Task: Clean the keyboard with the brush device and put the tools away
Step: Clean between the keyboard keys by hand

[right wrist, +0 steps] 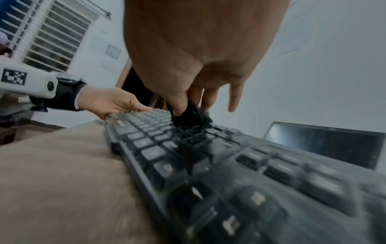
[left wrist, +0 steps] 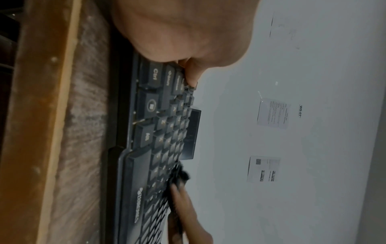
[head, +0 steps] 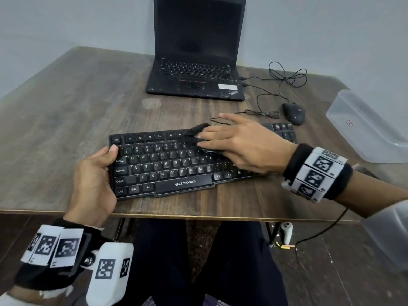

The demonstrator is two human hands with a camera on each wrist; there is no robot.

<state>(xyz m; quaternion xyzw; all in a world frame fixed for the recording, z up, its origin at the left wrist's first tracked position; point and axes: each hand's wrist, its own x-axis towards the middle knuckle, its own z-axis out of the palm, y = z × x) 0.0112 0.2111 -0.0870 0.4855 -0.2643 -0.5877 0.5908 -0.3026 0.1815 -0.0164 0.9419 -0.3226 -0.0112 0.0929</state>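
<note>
Black wrist straps point(head: 295, 164) carry white blocks point(head: 110, 272) printed with black square-patterned markers; dark trousers point(head: 231, 261).

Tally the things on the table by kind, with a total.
Keyboards: 1, keyboard
Laptops: 1, laptop
Mice: 1, mouse
Brushes: 1, brush device
Plastic bins: 1, clear bin
Total: 5

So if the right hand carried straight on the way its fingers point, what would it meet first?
The right hand holds a black brush on the keyboard, fingers pointing toward the keyboard's left end. Going on, it would probably sweep along the upper key rows, then meet the left hand gripping that end.
</note>
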